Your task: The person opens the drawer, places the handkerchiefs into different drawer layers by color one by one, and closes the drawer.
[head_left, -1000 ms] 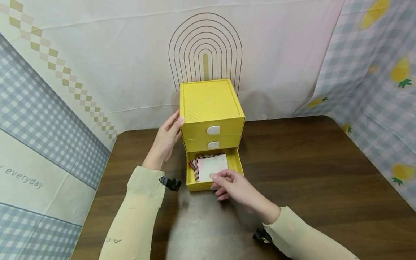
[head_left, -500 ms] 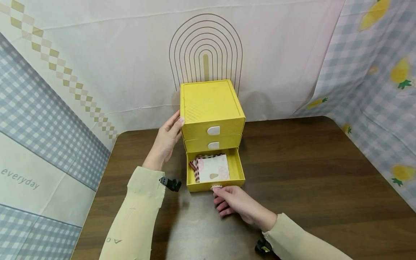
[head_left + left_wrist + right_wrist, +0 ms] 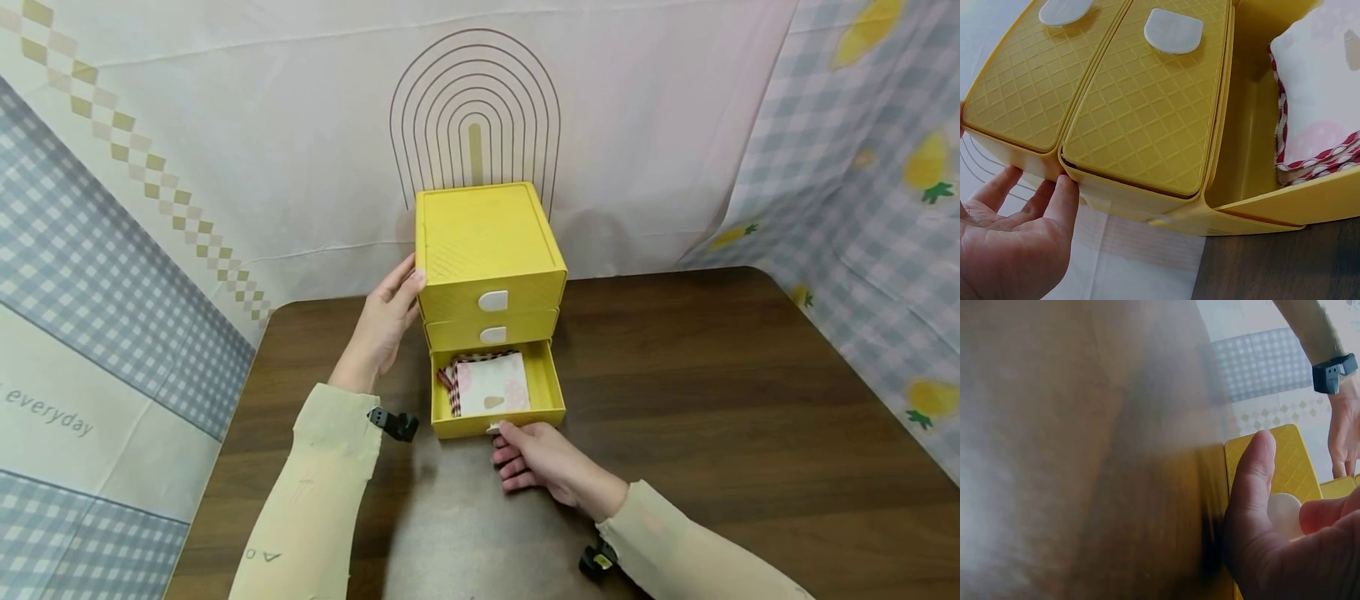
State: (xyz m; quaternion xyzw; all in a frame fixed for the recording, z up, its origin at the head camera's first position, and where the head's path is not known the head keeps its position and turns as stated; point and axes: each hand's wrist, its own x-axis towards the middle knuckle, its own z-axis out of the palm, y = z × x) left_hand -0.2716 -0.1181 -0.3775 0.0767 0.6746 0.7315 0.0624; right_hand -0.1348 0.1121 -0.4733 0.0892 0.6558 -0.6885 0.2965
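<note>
A yellow three-drawer storage box [image 3: 480, 233] stands at the back of the table; its bottom drawer [image 3: 546, 375] is pulled out, the upper two closed. In that drawer lies a folded white cloth [image 3: 487, 383] with pink patches and dark red-and-white edging. My left hand [image 3: 382, 321] rests against the box's left side, fingers extended along it and thumb near the top front corner. At the bottom drawer's front, my right hand [image 3: 551, 458] pinches the white drawer handle [image 3: 492, 428], thumb above and other fingers curled below. In the right wrist view the handle [image 3: 1284, 515] shows between thumb and finger.
The brown wooden table [image 3: 675, 417] extends to both sides of the box. A white cloth backdrop [image 3: 300, 167] with printed arches hangs right behind it. Checked fabric [image 3: 862, 250] with a fruit print covers the right side.
My right hand has come down from above the drawer's front edge to its handle and taken hold of it. The left hand stays at the box's side.
</note>
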